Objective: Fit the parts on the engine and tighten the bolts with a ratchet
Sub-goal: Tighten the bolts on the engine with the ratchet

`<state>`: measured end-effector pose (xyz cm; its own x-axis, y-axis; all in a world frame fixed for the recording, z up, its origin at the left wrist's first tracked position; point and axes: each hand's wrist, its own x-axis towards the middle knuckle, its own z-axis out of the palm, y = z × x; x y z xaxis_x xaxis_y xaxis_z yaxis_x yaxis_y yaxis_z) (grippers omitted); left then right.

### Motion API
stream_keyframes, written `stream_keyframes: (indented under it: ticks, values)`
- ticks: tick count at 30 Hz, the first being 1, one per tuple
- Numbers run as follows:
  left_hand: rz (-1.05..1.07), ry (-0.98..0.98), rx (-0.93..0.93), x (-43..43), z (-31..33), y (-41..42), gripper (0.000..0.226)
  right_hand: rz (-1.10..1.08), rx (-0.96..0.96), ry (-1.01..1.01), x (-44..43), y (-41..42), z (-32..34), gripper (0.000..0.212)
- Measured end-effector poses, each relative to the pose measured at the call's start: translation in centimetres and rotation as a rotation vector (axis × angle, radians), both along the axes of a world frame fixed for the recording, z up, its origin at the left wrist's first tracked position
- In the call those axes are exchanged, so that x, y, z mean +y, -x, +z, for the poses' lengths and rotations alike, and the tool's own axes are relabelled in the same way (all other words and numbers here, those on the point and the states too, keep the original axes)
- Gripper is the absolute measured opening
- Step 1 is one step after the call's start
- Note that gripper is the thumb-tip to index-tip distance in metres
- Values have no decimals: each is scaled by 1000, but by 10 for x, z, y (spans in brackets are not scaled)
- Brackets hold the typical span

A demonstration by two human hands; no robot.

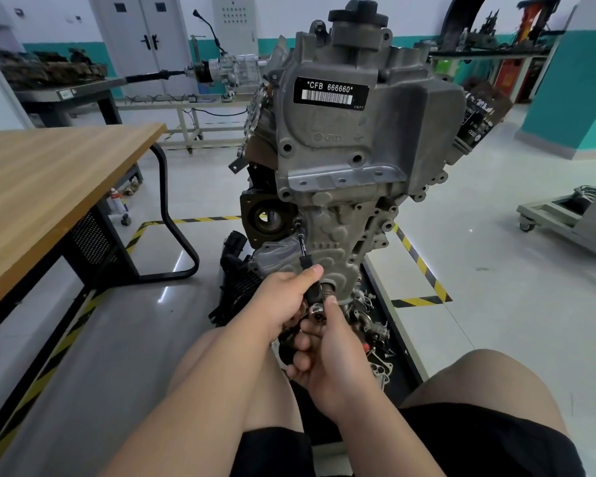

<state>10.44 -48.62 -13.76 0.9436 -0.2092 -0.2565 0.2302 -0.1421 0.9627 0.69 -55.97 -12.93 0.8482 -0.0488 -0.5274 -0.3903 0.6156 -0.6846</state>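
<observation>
**Two hands on a ratchet at the foot of an upright engine**

The workshop has a pale glossy floor striped with yellow-and-black hazard tape. White-and-teal walls surround it, and grey double doors stand at the far left. A long wood-topped table on a black frame fills the left side. Beyond it, a silver gearbox with a dark shaft sits on a far bench.

In the middle stands the tall grey cast-metal engine, upright. A black label near its top reads "*CFB 666660*". Low on its left side, just right of a round dark opening, a thin black extension bar slants down toward the seated person.

The left hand is curled round the bar's near end, thumb on top. The right hand, just nearer, is wrapped round the chrome ratchet.

Only the ratchet's head shows; its handle is buried in the fist. What the bar's far tip sits on is too small to make out. A black tray of loose metal parts at the engine's foot is partly covered by the hands.
</observation>
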Motion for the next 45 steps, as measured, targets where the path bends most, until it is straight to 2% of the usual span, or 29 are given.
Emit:
stream_keyframes:
  ticks: [2, 3, 6, 7, 8, 9, 13, 15, 17, 20, 24, 26, 29, 35, 37, 40, 42, 44, 45]
  values:
    - [12, 4, 3, 0, 0, -1, 55, -20, -53, 219, -1, 0, -3, 59]
    - [13, -10, 5, 1, 0, -1, 55, -24, -101, 433, -2, 0, -3, 56]
    - [15, -58, 5, 1, 0, 0, 48, 58, -199, 1264, -15, -1, -4, 45]
    - [17, -66, 0, 1, -1, 0, 51, 81, -198, 1445, -18, -2, -4, 44]
    - [19, -77, -6, 0, -2, 0, 55, 77, -201, 1518, -20, -3, -4, 42]
    - [19, -89, -12, 0, -2, 0, 59, 69, -202, 1494, -20, -4, -5, 40]
    - [19, -106, -13, -1, -1, 0, 57, -62, -237, 927, -13, -2, -3, 26]
    - [3, -101, 20, 0, 1, 0, 49, -137, -211, 671, -8, -2, -4, 28]
    - [-17, -81, 78, 0, 2, 0, 49, -196, -142, 286, -5, -5, -3, 35]
    - [-98, -99, 167, 1, 5, 3, 57, -147, -33, -290, -4, -7, 1, 44]
    - [-107, -75, 148, 5, 5, 2, 55, -65, -6, -704, -3, -5, -1, 52]
    - [-107, -66, 109, 6, 4, 1, 49, -65, -20, -858, -1, -3, -3, 53]
    - [-118, -38, 63, 6, 2, 1, 52, -41, -62, -989, 3, -1, -6, 54]
    - [-128, -13, 37, 4, 0, 3, 53, 34, -181, -1097, 3, -1, -4, 55]
    - [-120, -23, 14, 5, 0, 3, 52, 37, -131, -926, 1, -4, -2, 56]
    - [-101, -48, -7, 7, 0, 4, 48, 7, -39, -348, -3, -6, -2, 56]
    - [-68, -86, -27, 7, -3, 3, 50, 54, -76, 267, -8, -5, -1, 54]
    - [-40, -121, -44, 5, -4, 3, 56, 195, -123, 1051, -14, -3, -1, 55]
    - [-41, -145, -54, 4, -4, 2, 63, 266, -118, 1376, -16, -3, -1, 53]
